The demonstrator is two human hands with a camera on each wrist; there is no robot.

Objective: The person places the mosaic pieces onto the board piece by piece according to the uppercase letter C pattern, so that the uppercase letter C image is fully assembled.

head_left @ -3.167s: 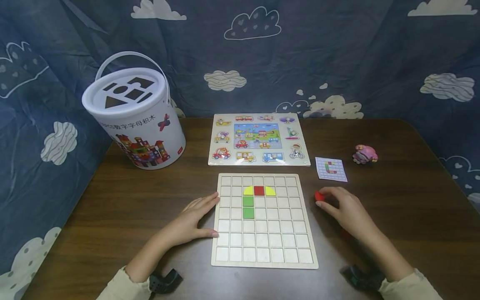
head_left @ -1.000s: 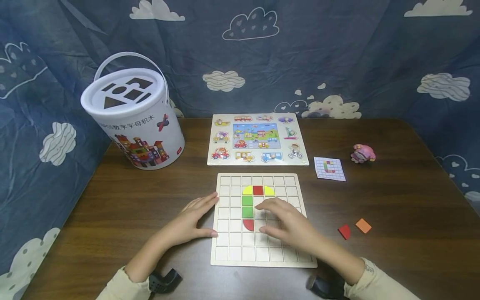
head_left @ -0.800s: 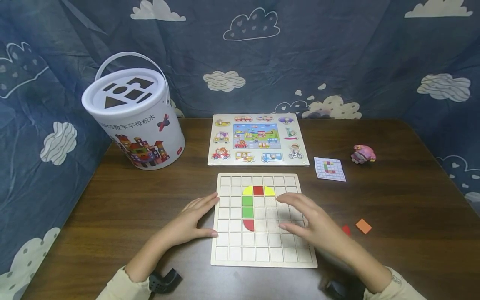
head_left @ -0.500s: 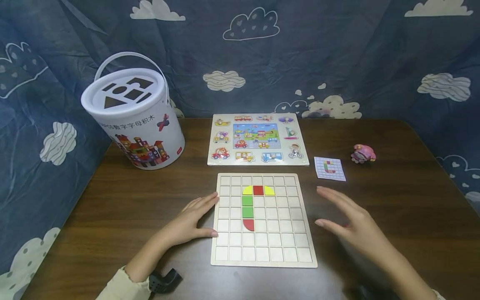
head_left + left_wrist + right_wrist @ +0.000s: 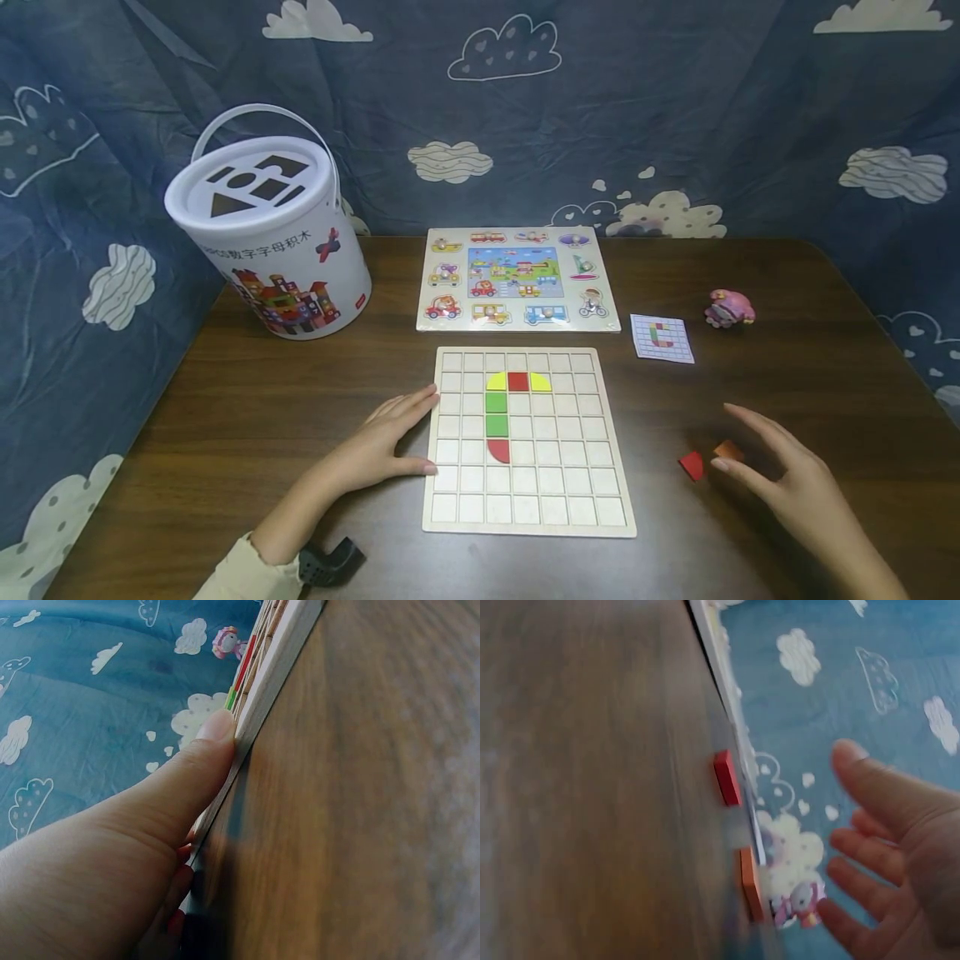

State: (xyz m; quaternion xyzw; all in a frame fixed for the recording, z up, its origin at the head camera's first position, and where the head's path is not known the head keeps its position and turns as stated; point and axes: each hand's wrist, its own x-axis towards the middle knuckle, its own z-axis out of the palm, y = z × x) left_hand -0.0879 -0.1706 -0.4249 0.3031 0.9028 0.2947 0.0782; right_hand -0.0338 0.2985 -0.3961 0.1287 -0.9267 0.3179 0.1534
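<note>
A wooden grid board (image 5: pixel 555 481) lies in the middle of the table. In its cells sit two yellow quarter-round tiles, a red square (image 5: pixel 517 382), two green squares (image 5: pixel 497 414) and a red quarter-round tile (image 5: pixel 498 451). My left hand (image 5: pixel 378 442) touches the board's left edge with fingers extended; the left wrist view shows its thumb (image 5: pixel 217 727) against that edge. My right hand (image 5: pixel 787 475) hovers over an orange square tile (image 5: pixel 727 451), fingers spread and holding nothing. Beside that tile lies a loose red quarter-round tile (image 5: pixel 692 465). The right wrist view shows both tiles apart from the hand (image 5: pixel 885 855).
Behind the board lies a vehicle picture puzzle (image 5: pixel 517 321). A small card with a grid pattern (image 5: pixel 663 339) and a pink toy figure (image 5: pixel 729 308) lie at the right. A white lidded bucket (image 5: pixel 292 275) stands at the back left.
The red quarter-round tile my right hand held is now in the board below the green squares. That hand has since moved right, off the board to the loose tiles. The left hand stays put.
</note>
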